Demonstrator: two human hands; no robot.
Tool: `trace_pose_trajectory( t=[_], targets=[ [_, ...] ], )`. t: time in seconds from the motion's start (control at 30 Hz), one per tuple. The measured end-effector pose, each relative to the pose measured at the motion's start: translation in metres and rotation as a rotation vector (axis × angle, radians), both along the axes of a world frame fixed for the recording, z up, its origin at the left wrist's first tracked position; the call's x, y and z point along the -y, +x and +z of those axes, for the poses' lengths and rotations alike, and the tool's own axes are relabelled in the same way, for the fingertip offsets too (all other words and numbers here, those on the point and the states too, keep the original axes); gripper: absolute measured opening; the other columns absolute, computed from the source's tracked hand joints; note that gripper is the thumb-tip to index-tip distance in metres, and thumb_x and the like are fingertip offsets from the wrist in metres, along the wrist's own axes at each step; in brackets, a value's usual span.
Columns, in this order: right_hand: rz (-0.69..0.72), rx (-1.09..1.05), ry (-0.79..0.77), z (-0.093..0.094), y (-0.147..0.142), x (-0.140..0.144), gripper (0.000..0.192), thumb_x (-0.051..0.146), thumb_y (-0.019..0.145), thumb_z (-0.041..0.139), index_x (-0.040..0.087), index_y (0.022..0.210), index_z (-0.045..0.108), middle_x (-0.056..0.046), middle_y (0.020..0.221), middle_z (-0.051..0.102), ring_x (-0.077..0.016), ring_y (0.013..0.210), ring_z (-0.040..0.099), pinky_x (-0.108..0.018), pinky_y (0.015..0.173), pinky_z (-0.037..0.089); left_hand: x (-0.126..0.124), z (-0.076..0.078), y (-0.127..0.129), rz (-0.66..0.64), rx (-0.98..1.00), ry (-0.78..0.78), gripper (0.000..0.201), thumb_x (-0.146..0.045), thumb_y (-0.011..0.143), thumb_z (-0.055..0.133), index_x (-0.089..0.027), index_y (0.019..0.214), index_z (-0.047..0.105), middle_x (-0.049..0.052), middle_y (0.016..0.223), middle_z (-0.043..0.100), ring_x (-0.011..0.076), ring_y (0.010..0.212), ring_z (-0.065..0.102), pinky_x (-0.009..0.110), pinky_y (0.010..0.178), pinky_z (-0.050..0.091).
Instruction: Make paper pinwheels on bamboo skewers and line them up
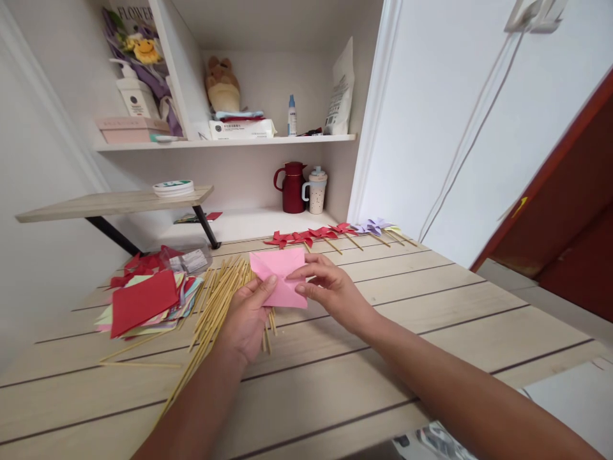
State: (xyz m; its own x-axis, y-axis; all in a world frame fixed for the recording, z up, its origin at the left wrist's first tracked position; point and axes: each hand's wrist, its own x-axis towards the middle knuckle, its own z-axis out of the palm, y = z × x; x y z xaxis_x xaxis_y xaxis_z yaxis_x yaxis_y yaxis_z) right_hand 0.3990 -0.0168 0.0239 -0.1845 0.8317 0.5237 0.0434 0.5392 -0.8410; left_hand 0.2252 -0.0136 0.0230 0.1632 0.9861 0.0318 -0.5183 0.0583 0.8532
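A pink square of paper (280,275) is held above the wooden table (431,319) by both hands. My left hand (246,316) grips its lower left edge with the thumb on top. My right hand (330,287) pinches its right side, with fingers pressing a fold near the middle. Under my left hand lies a loose pile of thin wooden sticks (215,300). A stack of coloured paper squares (143,303), red on top, lies to the left of the sticks.
A row of finished paper pinwheels (335,233), red and lilac, lies along the table's far edge. Behind stand a red jug (292,186) and a cup (316,190) in a shelf niche. A small wooden shelf (115,204) juts out at left.
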Motion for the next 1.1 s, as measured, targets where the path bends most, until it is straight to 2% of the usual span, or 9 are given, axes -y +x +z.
trace_pose_trajectory(
  t=[0.2, 0.27, 0.43, 0.63, 0.8, 0.93, 1.1],
  targets=[
    [0.037, 0.090, 0.052, 0.0002, -0.0032, 0.0028, 0.030, 0.010, 0.082, 0.068, 0.032, 0.099, 0.079, -0.004, 0.110, 0.059, -0.0198, 0.103, 0.058, -0.035, 0.085, 0.051, 0.0008, 0.0003, -0.0002, -0.047, -0.030, -0.007, 0.037, -0.029, 0.077, 0.081, -0.013, 0.110, 0.074, 0.011, 0.106, 0.077, 0.0199, 0.098, 0.071, 0.030, 0.090, 0.054],
    [0.038, 0.084, 0.080, 0.0000, -0.0037, 0.0033, 0.026, 0.014, 0.083, 0.071, 0.032, 0.099, 0.079, -0.004, 0.111, 0.060, -0.0209, 0.105, 0.058, -0.038, 0.089, 0.051, 0.0005, -0.0007, 0.0000, -0.059, -0.053, -0.010, 0.035, -0.030, 0.078, 0.080, -0.012, 0.108, 0.074, 0.012, 0.108, 0.077, 0.0206, 0.099, 0.071, 0.030, 0.090, 0.053],
    [-0.017, 0.074, 0.111, 0.0001, -0.0024, 0.0024, 0.008, 0.025, 0.079, 0.081, 0.029, 0.086, 0.080, -0.005, 0.105, 0.060, -0.0224, 0.103, 0.058, -0.040, 0.092, 0.050, -0.0002, -0.0015, 0.0005, -0.042, -0.022, -0.009, 0.032, -0.026, 0.075, 0.083, -0.014, 0.104, 0.076, 0.010, 0.107, 0.077, 0.0171, 0.096, 0.070, 0.026, 0.087, 0.052],
    [-0.056, 0.145, 0.123, 0.0019, -0.0043, 0.0067, 0.007, 0.029, 0.080, 0.081, 0.029, 0.087, 0.080, -0.004, 0.098, 0.065, -0.0215, 0.093, 0.057, -0.038, 0.085, 0.049, 0.0024, -0.0024, 0.0027, -0.113, -0.083, 0.016, 0.030, -0.032, 0.076, 0.082, -0.013, 0.100, 0.077, 0.011, 0.105, 0.077, 0.0198, 0.099, 0.070, 0.030, 0.092, 0.051],
    [-0.116, 0.184, 0.094, 0.0013, -0.0068, 0.0078, 0.012, 0.035, 0.084, 0.076, 0.025, 0.077, 0.078, -0.002, 0.075, 0.066, -0.0206, 0.085, 0.055, -0.035, 0.081, 0.045, 0.0005, -0.0069, 0.0040, -0.118, -0.073, 0.007, 0.030, -0.032, 0.071, 0.086, -0.016, 0.094, 0.078, 0.008, 0.095, 0.078, 0.0167, 0.090, 0.069, 0.027, 0.087, 0.052],
    [-0.190, 0.108, 0.082, -0.0011, -0.0081, 0.0052, 0.013, 0.036, 0.081, 0.078, 0.025, 0.075, 0.077, -0.002, 0.083, 0.060, -0.0194, 0.083, 0.052, -0.033, 0.076, 0.045, 0.0002, -0.0072, 0.0043, -0.076, -0.069, 0.003, 0.033, -0.035, 0.067, 0.089, -0.014, 0.090, 0.078, 0.008, 0.091, 0.077, 0.0147, 0.084, 0.068, 0.024, 0.080, 0.052],
    [-0.211, 0.080, 0.042, -0.0022, -0.0062, 0.0030, 0.010, 0.033, 0.083, 0.075, 0.025, 0.078, 0.078, -0.002, 0.079, 0.054, -0.0196, 0.083, 0.053, -0.034, 0.075, 0.046, 0.0035, -0.0035, 0.0064, -0.069, -0.073, 0.011, 0.034, -0.033, 0.072, 0.085, -0.014, 0.099, 0.077, 0.009, 0.096, 0.078, 0.0190, 0.086, 0.071, 0.030, 0.082, 0.054]
  ],
)
